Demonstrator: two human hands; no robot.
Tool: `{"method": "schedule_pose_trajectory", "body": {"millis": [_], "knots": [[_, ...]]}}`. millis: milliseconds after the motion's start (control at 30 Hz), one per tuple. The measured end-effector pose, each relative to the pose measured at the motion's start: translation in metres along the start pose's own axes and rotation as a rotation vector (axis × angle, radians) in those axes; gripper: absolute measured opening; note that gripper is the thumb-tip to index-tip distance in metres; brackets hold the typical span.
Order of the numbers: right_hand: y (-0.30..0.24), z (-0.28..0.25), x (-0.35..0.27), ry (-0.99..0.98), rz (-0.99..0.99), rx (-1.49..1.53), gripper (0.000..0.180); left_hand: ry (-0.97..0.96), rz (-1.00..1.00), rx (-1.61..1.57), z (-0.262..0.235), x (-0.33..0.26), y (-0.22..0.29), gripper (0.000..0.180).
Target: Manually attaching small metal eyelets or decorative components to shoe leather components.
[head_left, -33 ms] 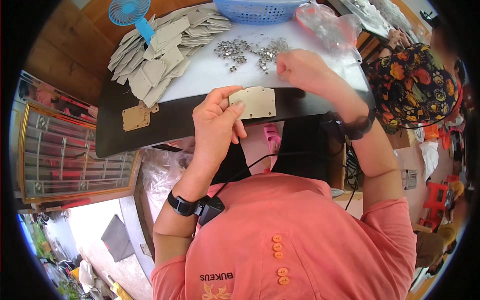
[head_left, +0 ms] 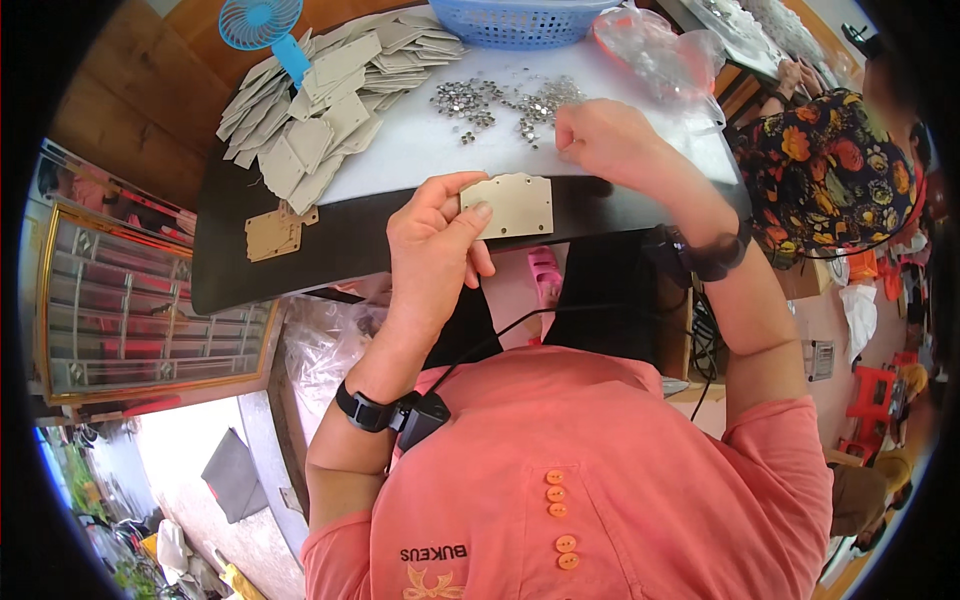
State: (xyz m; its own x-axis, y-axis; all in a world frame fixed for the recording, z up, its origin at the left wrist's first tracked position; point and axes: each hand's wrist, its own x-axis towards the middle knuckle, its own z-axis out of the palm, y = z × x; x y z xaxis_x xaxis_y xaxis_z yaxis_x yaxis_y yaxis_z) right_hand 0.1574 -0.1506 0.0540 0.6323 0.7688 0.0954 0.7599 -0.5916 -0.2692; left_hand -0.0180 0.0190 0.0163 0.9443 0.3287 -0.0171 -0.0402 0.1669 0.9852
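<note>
My left hand (head_left: 432, 240) pinches a beige card (head_left: 522, 205) between thumb and fingers at the table's front edge. The card has a scalloped top edge and several small holes along its borders. Above and to the right of it, my right hand (head_left: 615, 143) is closed, fingertips turned in. Whatever those fingers hold, if anything, is hidden. Just left of this hand lie small shiny metallic pieces, spread in one heap (head_left: 470, 100) and a second heap (head_left: 545, 103) on a white sheet (head_left: 395, 165).
A large pile of beige cards (head_left: 345, 115) covers the table's left side, with brown cards (head_left: 270, 235) nearer me. A blue fan (head_left: 260, 22), a blue basket (head_left: 515, 28) and a plastic bag (head_left: 665, 60) stand behind. Another person in a floral top (head_left: 840, 170) is at the right.
</note>
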Motion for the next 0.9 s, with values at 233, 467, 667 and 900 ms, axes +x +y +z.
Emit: {"method": "schedule_pose_trajectory", "body": {"millis": [233,467,667,900], "knots": [[-0.025,0.018,-0.020,0.248,-0.132,0.288,0.013,-0.009,-0.005,0.001,0.001,0.002,-0.003,0.026],[-0.046,0.036,-0.022,0.322,-0.232,0.350,0.008,0.011,-0.026,0.022,0.001,0.001,0.001,0.024],[-0.050,0.035,-0.027,0.351,-0.252,0.304,0.009,-0.035,-0.002,0.045,-0.001,0.000,0.000,0.027],[-0.050,0.041,-0.029,0.324,-0.146,0.477,0.007,-0.074,0.009,0.024,-0.004,-0.002,-0.001,0.028]]}}
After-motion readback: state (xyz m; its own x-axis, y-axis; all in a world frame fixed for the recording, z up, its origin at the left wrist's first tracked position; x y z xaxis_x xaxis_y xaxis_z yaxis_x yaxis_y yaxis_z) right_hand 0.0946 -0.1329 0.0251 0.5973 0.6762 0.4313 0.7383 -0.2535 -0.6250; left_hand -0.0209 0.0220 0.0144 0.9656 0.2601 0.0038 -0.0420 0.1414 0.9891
